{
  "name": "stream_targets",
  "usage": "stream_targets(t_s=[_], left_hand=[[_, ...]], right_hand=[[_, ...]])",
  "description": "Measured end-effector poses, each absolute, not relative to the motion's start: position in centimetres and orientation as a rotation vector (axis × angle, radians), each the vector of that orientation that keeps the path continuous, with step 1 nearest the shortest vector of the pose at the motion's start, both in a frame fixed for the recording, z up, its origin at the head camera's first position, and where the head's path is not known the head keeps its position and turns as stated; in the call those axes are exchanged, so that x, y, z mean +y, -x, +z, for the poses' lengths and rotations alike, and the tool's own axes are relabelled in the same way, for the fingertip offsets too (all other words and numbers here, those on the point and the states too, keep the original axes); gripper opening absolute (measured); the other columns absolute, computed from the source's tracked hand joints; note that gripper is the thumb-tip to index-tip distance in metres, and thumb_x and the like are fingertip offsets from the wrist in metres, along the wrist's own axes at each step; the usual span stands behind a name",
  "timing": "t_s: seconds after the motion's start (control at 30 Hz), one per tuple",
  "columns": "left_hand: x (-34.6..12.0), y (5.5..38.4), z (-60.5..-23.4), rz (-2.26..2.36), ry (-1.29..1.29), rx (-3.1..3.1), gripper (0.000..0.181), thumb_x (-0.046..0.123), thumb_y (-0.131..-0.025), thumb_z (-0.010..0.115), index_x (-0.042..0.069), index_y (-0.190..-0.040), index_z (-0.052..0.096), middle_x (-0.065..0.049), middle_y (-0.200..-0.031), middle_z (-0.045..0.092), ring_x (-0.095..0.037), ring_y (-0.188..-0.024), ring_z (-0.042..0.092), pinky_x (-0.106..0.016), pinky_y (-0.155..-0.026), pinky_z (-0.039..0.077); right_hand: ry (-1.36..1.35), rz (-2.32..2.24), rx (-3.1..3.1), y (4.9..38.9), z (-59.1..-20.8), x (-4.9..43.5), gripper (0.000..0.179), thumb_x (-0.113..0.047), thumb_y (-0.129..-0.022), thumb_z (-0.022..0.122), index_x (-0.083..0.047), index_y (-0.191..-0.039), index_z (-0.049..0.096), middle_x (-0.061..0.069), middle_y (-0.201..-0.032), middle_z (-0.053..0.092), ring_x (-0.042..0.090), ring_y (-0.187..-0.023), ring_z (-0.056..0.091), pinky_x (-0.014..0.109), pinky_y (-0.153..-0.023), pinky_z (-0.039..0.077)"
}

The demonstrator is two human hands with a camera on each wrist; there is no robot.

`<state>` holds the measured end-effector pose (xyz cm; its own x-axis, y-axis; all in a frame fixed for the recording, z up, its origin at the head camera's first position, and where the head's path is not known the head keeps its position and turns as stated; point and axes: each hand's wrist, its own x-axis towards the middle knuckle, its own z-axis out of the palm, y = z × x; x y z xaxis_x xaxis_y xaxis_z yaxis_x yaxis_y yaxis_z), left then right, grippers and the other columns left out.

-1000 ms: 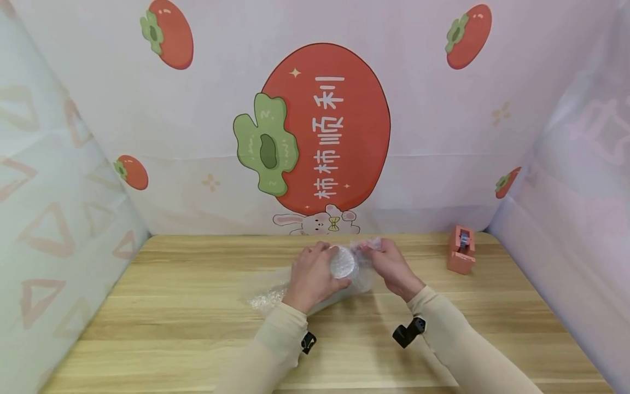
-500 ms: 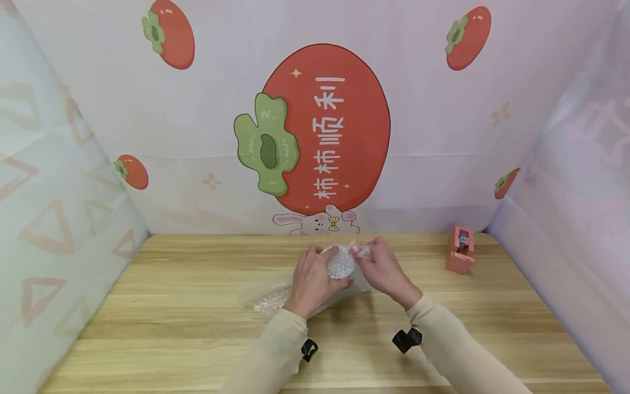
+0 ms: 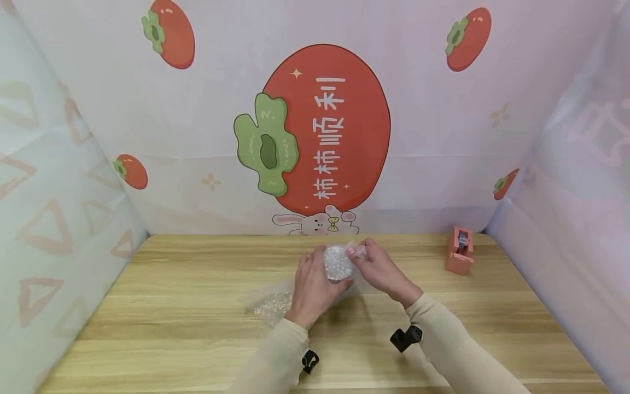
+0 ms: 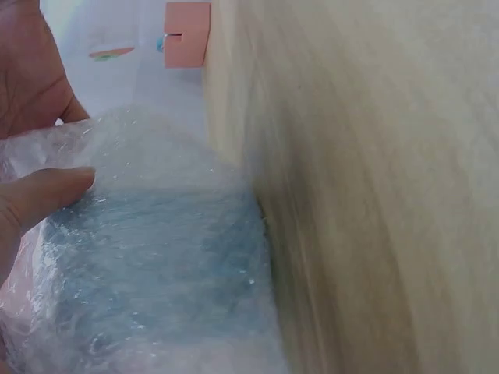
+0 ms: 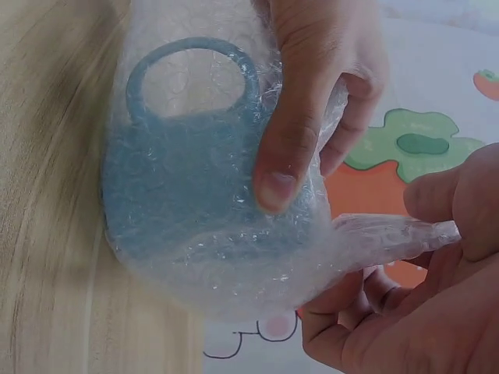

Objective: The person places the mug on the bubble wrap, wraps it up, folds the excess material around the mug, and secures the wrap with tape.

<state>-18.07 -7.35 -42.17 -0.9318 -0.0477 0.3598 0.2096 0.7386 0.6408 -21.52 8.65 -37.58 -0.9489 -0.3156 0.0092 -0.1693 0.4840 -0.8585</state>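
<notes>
Bubble wrap (image 3: 273, 307) is spread on the table (image 3: 197, 339). By the left hand's (image 3: 313, 287) fingers, the wrapped blue mug (image 5: 179, 171) is gripped near the rear edge. Wrap is pinched by the right hand (image 3: 384, 271). A pink tape dispenser (image 3: 460, 262) is positioned rightmost.

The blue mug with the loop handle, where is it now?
In the right wrist view, the blue mug with the loop handle is left of centre, inside clear bubble wrap, gripped by the left hand.
</notes>
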Motion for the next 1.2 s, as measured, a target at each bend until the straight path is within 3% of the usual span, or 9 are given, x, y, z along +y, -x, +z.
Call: stream_targets(t_s=[0.23,0.47,0.57,0.7,0.83,1.0,1.2], left_hand=[[-5.8,18.0,-42.6,-1.034,0.001,-2.52,0.084,0.034,-0.068,0.096,0.001,-0.129,0.048,-0.021,-0.112,0.064,-0.034,-0.104,0.058,-0.047,-0.086,0.052],[-5.0,18.0,-43.1,-0.99,-0.012,-2.472,0.079,0.036,-0.07,0.095,0.0,-0.125,0.05,-0.021,-0.109,0.065,-0.033,-0.099,0.059,-0.044,-0.083,0.054],[-5.0,17.9,-43.2,-0.954,0.01,-2.476,0.081,0.038,-0.071,0.094,-0.001,-0.126,0.049,-0.021,-0.11,0.065,-0.032,-0.1,0.06,-0.043,-0.084,0.055],[-5.3,17.7,-43.4,-0.875,0.079,-2.489,0.084,0.042,-0.075,0.09,-0.005,-0.13,0.047,-0.022,-0.116,0.063,-0.032,-0.102,0.059,-0.044,-0.086,0.055],[-5.9,17.3,-43.3,-0.854,0.171,-2.522,0.079,0.044,-0.082,0.085,-0.007,-0.131,0.051,-0.028,-0.133,0.056,-0.037,-0.115,0.056,-0.048,-0.094,0.053],[-7.5,16.7,-42.4,-0.997,0.294,-2.647,0.077,0.048,-0.092,0.072,-0.007,-0.142,0.05,-0.029,-0.153,0.04,-0.042,-0.136,0.044,-0.055,-0.106,0.044],[-9.5,17.0,-41.6,-1.301,0.437,-2.707,0.055,0.032,-0.11,0.04,-0.01,-0.146,0.045,-0.03,-0.16,0.027,-0.052,-0.143,0.029,-0.064,-0.114,0.028]], right_hand=[[0.378,-1.472,2.561,21.7,-37.3,8.7,0.026,-0.023,-0.107,0.052,0.003,-0.109,0.052,0.015,-0.106,0.058,0.026,-0.1,0.055,0.039,-0.084,0.045],[0.473,-1.453,2.606,21.9,-37.5,8.7,0.034,-0.018,-0.107,0.051,0.012,-0.105,0.067,0.019,-0.118,0.052,0.033,-0.113,0.049,0.043,-0.09,0.047],[0.533,-1.398,2.651,21.8,-37.8,8.8,0.034,-0.019,-0.106,0.051,0.009,-0.123,0.063,0.021,-0.123,0.051,0.033,-0.114,0.048,0.046,-0.092,0.048],[0.636,-1.309,2.683,21.6,-38.2,9.0,0.043,-0.022,-0.107,0.05,-0.002,-0.144,0.052,0.019,-0.119,0.051,0.028,-0.103,0.043,0.043,-0.086,0.047],[0.748,-1.266,2.687,21.5,-38.6,9.1,0.045,-0.024,-0.108,0.049,-0.001,-0.146,0.051,0.016,-0.116,0.052,0.025,-0.1,0.038,0.04,-0.083,0.044],[0.8,-1.215,2.709,21.3,-38.7,9.1,0.045,-0.025,-0.107,0.051,-0.003,-0.146,0.053,0.012,-0.114,0.054,0.023,-0.101,0.037,0.038,-0.081,0.042],[0.845,-1.188,2.735,21.3,-38.9,9.1,0.046,-0.022,-0.104,0.055,-0.003,-0.146,0.054,0.009,-0.125,0.058,0.022,-0.102,0.035,0.037,-0.081,0.036]])
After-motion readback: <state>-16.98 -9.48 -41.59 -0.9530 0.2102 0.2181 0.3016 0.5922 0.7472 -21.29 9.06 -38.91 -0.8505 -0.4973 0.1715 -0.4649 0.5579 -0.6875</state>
